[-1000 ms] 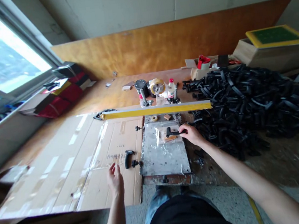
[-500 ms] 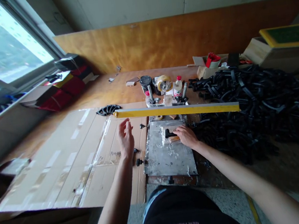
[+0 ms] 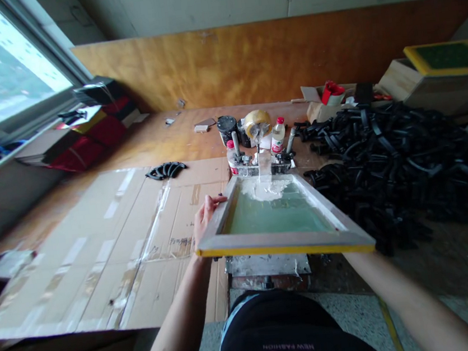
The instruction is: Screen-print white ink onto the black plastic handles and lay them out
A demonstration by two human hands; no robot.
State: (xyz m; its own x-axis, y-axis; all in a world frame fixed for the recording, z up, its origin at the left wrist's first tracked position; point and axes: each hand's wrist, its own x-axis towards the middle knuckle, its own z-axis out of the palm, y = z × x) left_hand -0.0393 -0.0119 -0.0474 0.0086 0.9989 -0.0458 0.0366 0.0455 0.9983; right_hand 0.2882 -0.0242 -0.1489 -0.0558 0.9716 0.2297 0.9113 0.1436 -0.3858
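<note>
A screen printing frame with a green mesh and a yellow front edge hangs low and tilted over a metal base plate. White ink lies at the mesh's far end, where a squeegee blade stands. My left hand is closed on the frame's left side, fingers over its rim. My right hand is hidden beneath the frame; just the forearm shows at its right front corner. Whatever lies on the plate under the frame is covered.
Black curved plastic parts are heaped on the right. Several similar parts lie on the cardboard at left. Behind the frame stand a bottle, a tape roll and a dark jar.
The frame has swung down from near level, now covering most of the plate. My left hand has taken hold of its left side. My right hand, earlier at a black part on the plate, is now hidden.
</note>
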